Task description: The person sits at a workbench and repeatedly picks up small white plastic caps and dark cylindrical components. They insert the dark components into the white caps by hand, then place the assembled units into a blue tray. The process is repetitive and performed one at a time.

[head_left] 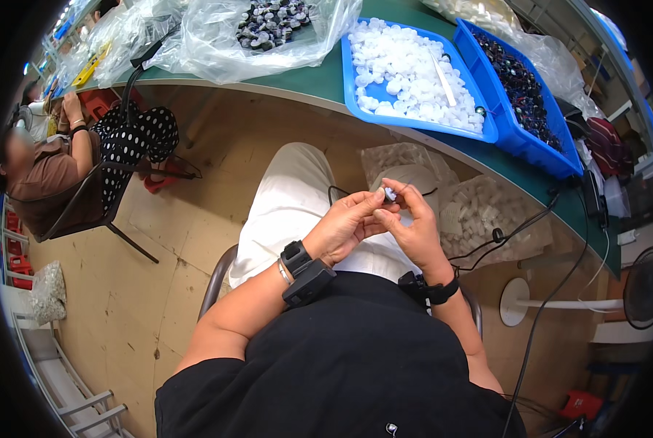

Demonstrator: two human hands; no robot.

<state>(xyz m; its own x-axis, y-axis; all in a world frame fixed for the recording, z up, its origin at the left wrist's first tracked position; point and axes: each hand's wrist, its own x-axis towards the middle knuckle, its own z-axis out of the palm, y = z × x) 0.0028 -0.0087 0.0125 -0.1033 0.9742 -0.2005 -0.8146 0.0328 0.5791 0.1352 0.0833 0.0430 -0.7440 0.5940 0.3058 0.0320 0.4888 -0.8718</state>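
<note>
Above my lap, a small round dark-and-white piece point(390, 195) is pinched between my two hands. My left hand point(346, 225) closes on it from the left with thumb and fingertips. From the other side, the curled fingers and thumb of my right hand point(418, 228) grip it too. Fingers cover part of the piece, so its exact kind does not show. Beyond my hands, a shallow blue tray point(421, 125) on the table holds many small white translucent pieces, with a white flat strip lying on them.
A deeper blue bin point(516, 150) of dark pieces stands beside the tray on the green table point(326, 80). Clear bags point(479, 212) of white parts lie below. Black cables point(498, 235) hang at right near a fan point(642, 288). A seated person point(56, 164) is at left.
</note>
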